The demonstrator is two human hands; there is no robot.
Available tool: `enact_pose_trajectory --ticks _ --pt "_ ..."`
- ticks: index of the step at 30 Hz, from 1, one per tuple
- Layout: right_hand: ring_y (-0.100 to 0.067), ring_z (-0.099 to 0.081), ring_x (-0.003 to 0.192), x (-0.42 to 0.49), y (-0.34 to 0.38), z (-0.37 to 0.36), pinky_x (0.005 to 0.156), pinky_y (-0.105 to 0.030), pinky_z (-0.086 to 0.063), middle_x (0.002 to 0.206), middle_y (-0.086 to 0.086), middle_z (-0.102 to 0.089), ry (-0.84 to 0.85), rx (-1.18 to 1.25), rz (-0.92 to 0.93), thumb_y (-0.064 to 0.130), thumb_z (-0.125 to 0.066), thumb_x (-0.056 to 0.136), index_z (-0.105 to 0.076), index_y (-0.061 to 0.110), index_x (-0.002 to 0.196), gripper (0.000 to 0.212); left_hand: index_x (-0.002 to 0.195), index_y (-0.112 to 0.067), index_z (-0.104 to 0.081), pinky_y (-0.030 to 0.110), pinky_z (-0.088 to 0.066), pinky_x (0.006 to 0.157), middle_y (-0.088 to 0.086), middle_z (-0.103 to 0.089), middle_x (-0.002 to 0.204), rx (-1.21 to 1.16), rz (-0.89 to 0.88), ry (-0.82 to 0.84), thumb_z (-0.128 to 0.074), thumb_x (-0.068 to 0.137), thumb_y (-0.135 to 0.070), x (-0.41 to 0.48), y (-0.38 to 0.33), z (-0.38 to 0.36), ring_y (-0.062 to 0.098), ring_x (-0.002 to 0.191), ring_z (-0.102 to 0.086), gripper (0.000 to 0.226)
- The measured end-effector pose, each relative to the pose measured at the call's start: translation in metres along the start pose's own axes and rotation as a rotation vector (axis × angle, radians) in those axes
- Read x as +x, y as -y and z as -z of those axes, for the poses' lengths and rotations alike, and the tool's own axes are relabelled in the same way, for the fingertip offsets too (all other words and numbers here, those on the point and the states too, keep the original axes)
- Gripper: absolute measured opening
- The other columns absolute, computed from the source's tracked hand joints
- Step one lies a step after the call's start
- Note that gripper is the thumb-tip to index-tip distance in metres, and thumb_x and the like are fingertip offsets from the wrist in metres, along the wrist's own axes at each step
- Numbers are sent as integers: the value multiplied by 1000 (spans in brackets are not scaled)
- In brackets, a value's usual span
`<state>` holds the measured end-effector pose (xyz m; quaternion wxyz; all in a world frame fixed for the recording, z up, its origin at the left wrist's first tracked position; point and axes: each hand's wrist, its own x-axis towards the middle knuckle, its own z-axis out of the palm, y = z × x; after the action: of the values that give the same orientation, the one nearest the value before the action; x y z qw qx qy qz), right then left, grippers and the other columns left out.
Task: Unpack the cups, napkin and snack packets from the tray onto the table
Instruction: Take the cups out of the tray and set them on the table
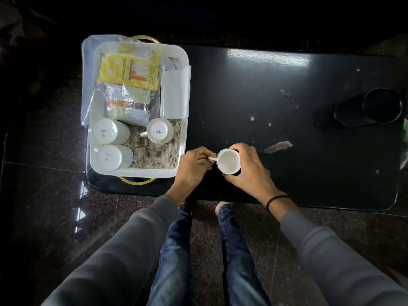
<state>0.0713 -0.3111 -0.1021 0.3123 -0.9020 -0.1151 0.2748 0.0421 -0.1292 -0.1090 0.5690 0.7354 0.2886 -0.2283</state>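
Small white ribbed cup point(228, 161), mouth up and empty, on the black table point(287, 89) just right of the white tray point(184, 142), handle pinched by left hand point(194, 161), right hand point(247, 167) wrapped round its body.
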Motion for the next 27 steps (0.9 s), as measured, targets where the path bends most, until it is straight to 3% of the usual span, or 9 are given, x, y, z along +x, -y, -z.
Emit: enact_pose_trajectory --ticks 4,7,11,14,17,21,23,27 --pt "-22 -47 123 1 8 7 91 -32 -46 131 -1 -51 41 -102 17 31 -92 68 -46 15 136 84 109 -3 -71 35 -63 85 7 -75 100 66 -30 2 -65 93 7 -6 -6 2 20 95 -73 20" --pt "-25 -44 129 2 23 19 103 -42 -43 140 -5 -50 78 -138 22 42 -93 64 -43 13 143 98 117 -4 -69 38 -59 95 10 -73 112 114 -30 -2 -63 91 12 -14 -14 8 20 106 -71 32" --pt "-25 -40 130 9 47 33 103 -39 -38 141 -6 -48 89 -182 55 53 -89 65 -42 15 144 100 119 -5 -68 35 -58 96 10 -73 116 135 -63 -41 -60 91 12 -25 -25 24 16 109 -69 34" --pt "-25 -41 130 22 71 34 103 -37 -39 141 -7 -48 83 -183 90 52 -85 72 -43 17 142 89 113 -7 -71 36 -61 90 7 -75 107 113 -57 -110 -62 93 4 -27 -28 41 14 100 -71 24" --pt "-22 -44 131 43 96 24 105 -35 -41 139 -5 -51 88 -162 159 42 -81 82 -46 17 139 71 104 -9 -72 42 -63 84 7 -75 95 47 62 -217 -62 93 -6 -21 -26 61 20 92 -73 15" --pt "-20 -44 132 74 126 -2 100 -42 -49 139 -1 -53 129 -153 249 29 -78 86 -47 19 138 61 98 -7 -66 43 -64 79 10 -75 85 -43 252 -291 -54 95 -13 -11 -17 83 25 79 -76 14" --pt "-22 -45 130 86 138 -16 97 -43 -50 139 1 -51 151 -175 310 25 -78 86 -47 23 141 63 97 -7 -66 42 -65 77 13 -76 88 -58 302 -300 -50 93 -14 -8 -12 89 25 78 -76 18" --pt "-24 -48 126 104 152 -41 85 -45 -57 139 -2 -48 168 -321 360 21 -78 86 -44 25 146 69 115 -2 -65 44 -64 80 17 -73 105 -134 346 -296 -51 94 -16 -3 -3 96 27 89 -75 29"
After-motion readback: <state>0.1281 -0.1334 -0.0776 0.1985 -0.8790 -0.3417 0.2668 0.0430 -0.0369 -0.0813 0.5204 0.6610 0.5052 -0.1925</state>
